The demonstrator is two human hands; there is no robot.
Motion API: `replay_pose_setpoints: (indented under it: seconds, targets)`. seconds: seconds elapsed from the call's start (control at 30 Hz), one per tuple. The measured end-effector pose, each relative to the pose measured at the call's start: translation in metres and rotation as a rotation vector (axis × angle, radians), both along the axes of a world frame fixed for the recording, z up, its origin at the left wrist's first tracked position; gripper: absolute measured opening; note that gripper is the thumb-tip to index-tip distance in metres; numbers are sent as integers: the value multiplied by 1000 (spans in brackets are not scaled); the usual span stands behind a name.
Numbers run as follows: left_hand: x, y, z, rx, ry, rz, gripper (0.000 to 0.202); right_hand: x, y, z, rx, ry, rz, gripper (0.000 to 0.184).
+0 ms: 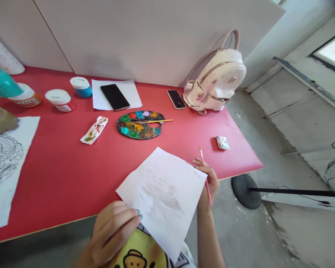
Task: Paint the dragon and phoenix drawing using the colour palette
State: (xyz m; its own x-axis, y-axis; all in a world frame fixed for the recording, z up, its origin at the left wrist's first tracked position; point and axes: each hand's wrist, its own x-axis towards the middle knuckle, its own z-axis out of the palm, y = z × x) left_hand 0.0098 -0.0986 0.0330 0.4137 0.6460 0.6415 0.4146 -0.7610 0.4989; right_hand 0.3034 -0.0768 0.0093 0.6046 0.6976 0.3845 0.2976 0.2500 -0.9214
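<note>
My left hand (111,230) is closed on the near left edge of a white sheet of paper (163,195), which is lifted and tilted over the front edge of the red table (67,175). My right hand (209,178) grips the sheet's right edge and also holds a thin pink paintbrush (205,175), bristles pointing up. The sheet's visible side shows only faint grey smudges. A round paint palette (139,125) with several colour wells lies further back, with a yellow brush (156,121) resting across it.
Two phones (115,97) (176,99), one on a white sheet, lie near the wall. A pale backpack (216,82) leans at the back right. Paint jars (60,99) stand at the left, beside a dragon drawing (2,160). A stained tissue (94,130) and small wrapper (222,142) lie loose. A fan base (244,191) stands on the floor.
</note>
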Motion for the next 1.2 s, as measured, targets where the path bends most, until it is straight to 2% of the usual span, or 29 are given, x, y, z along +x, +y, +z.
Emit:
replay_pose_setpoints:
  seconds: [0.1,0.27,0.53,0.7,0.8,0.93,1.03,1.13,1.2]
  targets:
    - [7,15,-4,93,-38,-31,21,3,1,4,72,-43,-51,9]
    - [12,30,-7,168,-64,47,15,6,3,6,107,-137,-84,8]
    - [9,32,5,169,-41,112,18,7,2,0,51,-150,-84,6]
    - [13,37,5,133,-52,96,21,3,2,1,34,-82,-65,7]
    - [20,37,4,-67,-126,50,22,1,3,1,32,-22,-35,8]
    - [28,29,9,-552,-378,-12,22,-1,3,8,37,9,-46,7]
    - [30,23,16,-868,-637,-53,10,0,2,24,65,-79,-119,15]
    - [30,23,19,-1154,-798,-89,27,2,0,42,131,-200,-209,23]
    - [31,25,16,-1301,-869,-90,42,5,-2,50,100,-235,-236,25]
